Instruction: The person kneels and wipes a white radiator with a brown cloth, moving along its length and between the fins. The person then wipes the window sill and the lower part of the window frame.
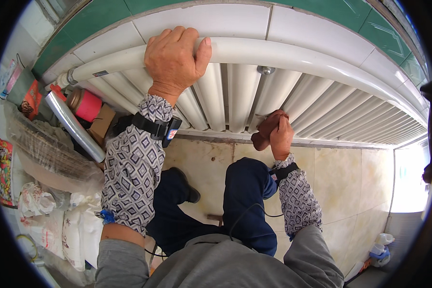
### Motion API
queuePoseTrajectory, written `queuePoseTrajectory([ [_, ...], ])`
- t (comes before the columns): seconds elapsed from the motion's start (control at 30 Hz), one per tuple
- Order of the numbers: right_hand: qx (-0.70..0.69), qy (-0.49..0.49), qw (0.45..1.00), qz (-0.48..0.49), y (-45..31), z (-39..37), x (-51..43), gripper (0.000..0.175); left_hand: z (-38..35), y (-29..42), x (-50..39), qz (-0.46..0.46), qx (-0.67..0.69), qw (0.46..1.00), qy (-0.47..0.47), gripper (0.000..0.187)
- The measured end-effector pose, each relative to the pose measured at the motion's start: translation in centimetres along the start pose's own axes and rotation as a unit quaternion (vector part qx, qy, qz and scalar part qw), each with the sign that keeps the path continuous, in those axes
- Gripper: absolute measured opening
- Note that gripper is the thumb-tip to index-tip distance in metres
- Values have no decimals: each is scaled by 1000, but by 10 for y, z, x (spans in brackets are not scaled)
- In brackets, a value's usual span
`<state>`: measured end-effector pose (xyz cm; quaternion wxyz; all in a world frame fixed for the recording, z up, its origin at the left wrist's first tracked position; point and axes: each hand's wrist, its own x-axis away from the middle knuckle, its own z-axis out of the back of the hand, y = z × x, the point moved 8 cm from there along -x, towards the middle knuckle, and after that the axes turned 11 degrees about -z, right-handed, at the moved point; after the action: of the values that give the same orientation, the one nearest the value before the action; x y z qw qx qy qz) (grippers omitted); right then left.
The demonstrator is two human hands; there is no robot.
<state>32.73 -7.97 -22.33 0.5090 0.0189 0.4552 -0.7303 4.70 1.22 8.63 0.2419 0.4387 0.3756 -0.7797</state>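
Note:
A white column radiator (242, 93) runs along the tiled wall before me, its thick rounded top pipe (273, 50) curving across the view. My left hand (176, 59) is closed over that pipe left of centre, thumb on the right and fingers reaching over the far side. Lower down, my right hand (281, 136) grips a reddish-brown cloth (268, 129), bunched against the lower part of the columns, with one end hanging over the floor. Part of the cloth is hidden by the fingers. A round metal fitting (266, 70) sits between two columns under the pipe.
At the left lie a shiny film roll (75, 126), a pink-wrapped container (88, 105), a cardboard box (101, 124) and a plastic-wrapped bundle (50, 144). Several white bags (73, 234) stand nearer me. Plastic bottles (381, 248) are at lower right. My knees are close to the radiator above the tiled floor (334, 172).

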Motion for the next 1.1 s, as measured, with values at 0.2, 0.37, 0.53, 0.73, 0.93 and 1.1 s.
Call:
queuePoseTrajectory([
  [0.2, -6, -29, 999, -32, 29, -27, 22, 20, 1, 1, -1, -4, -8, 1000, -10, 27],
  [0.37, 30, -58, 997, -26, 47, -48, 35, 20, 2, 1, -2, 9, 6, 1000, -29, 24],
  [0.53, 57, -63, 995, -51, 77, -67, 55, 24, 3, 2, -3, 2, 0, 1000, -26, 24],
  [0.73, 62, -218, 971, -75, 100, -94, 70, 20, 1, 2, -1, -1, 2, 1000, -13, 26],
  [0.93, -27, -93, 994, -48, 32, -24, 17, 13, 1, 0, 0, 4, -1, 1000, -5, 28],
  [1.1, -73, 79, 994, -4, -68, 74, -39, 15, 3, 2, -2, 2, 0, 1000, -1, 28],
])
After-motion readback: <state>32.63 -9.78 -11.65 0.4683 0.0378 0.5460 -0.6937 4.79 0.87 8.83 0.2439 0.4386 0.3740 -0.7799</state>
